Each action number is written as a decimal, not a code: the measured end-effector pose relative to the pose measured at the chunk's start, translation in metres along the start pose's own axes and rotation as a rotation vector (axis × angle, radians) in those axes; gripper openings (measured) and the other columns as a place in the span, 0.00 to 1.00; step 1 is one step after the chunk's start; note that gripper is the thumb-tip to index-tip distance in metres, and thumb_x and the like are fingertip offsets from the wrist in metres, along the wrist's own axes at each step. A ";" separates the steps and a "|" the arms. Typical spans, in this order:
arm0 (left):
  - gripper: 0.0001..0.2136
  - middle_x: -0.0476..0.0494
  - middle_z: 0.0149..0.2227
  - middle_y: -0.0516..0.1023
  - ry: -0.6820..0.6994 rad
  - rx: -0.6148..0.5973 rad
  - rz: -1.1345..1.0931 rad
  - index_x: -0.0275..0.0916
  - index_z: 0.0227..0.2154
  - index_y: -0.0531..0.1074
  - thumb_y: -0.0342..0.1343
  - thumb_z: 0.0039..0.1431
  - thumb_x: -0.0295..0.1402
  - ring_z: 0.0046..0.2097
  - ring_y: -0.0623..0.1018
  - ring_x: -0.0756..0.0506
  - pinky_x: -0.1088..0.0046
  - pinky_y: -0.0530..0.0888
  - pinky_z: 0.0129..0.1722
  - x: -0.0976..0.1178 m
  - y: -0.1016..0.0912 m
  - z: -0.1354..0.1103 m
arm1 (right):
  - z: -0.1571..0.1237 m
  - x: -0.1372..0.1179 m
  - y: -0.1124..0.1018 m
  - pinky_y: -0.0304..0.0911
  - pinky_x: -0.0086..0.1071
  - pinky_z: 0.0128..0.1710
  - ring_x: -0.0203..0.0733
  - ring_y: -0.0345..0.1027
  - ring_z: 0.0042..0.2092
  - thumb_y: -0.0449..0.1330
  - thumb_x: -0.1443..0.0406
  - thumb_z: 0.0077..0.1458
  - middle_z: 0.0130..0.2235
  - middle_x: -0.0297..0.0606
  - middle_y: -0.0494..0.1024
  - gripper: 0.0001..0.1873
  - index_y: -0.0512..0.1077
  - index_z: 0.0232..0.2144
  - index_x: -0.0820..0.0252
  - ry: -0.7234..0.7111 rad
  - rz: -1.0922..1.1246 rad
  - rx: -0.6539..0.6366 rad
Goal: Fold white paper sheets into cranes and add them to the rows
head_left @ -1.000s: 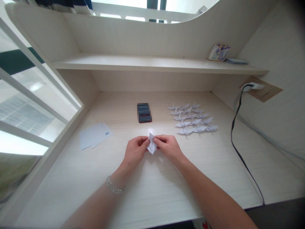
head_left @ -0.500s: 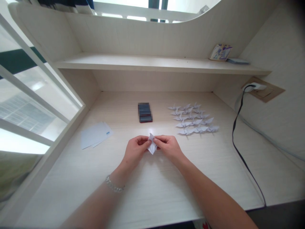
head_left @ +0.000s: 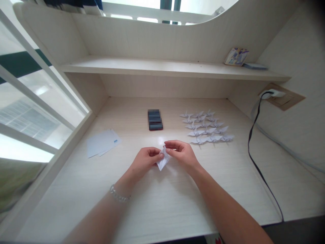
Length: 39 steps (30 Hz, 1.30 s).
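A small piece of folded white paper [head_left: 162, 163], diamond-shaped with a pointed lower end, is between my two hands above the desk. My left hand [head_left: 146, 158] pinches its left side, thumb on top and fingers partly hidden underneath. At the paper's upper tip, my right hand [head_left: 183, 154] has its thumb and fingertips closed on the edge. Just beyond the right hand, several white folded paper cranes [head_left: 207, 130] stand in rows on the desk.
Flat white paper sheets [head_left: 103, 145] lie at the left of the desk [head_left: 142, 213]. A dark, pixelated object [head_left: 155, 120] lies behind my hands. A black cable [head_left: 254, 149] runs from the wall socket [head_left: 288, 96] down the right side. A shelf [head_left: 152, 67] spans the back.
The folded paper has tilted, its lower point swinging left and slightly towards me. My right hand has shifted up to the paper's upper tip, while my left hand keeps its pinch.
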<state>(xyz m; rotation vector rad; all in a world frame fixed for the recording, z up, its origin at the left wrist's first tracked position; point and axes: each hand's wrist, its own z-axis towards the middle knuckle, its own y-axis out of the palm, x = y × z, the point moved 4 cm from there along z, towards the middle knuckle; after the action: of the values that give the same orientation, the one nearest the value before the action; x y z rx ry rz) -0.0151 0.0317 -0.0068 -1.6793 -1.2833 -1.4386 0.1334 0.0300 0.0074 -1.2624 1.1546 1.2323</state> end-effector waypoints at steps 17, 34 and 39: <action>0.10 0.45 0.23 0.71 -0.067 -0.103 0.094 0.34 0.23 0.74 0.59 0.45 0.38 0.24 0.68 0.50 0.76 0.64 0.23 -0.006 0.002 -0.003 | -0.001 0.000 0.001 0.67 0.34 0.34 0.42 0.73 0.35 0.62 0.68 0.38 0.31 0.41 0.79 0.10 0.74 0.29 0.63 0.073 0.106 0.009; 0.09 0.47 0.20 0.71 -0.019 -0.027 0.187 0.35 0.22 0.74 0.58 0.45 0.37 0.22 0.68 0.51 0.75 0.62 0.22 -0.005 0.000 -0.002 | 0.000 -0.001 -0.003 0.67 0.33 0.33 0.41 0.72 0.34 0.64 0.61 0.42 0.33 0.41 0.78 0.15 0.73 0.34 0.62 0.068 0.128 0.012; 0.10 0.46 0.22 0.72 0.000 -0.021 0.271 0.34 0.24 0.74 0.56 0.47 0.38 0.23 0.70 0.50 0.76 0.64 0.23 -0.004 0.001 -0.001 | -0.001 0.001 0.002 0.65 0.32 0.33 0.39 0.71 0.33 0.66 0.63 0.39 0.30 0.38 0.77 0.16 0.73 0.34 0.62 0.034 0.011 -0.031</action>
<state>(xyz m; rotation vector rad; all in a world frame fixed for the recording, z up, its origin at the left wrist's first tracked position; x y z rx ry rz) -0.0150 0.0291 -0.0104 -1.7890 -0.9975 -1.2937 0.1312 0.0292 0.0062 -1.3060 1.1721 1.2457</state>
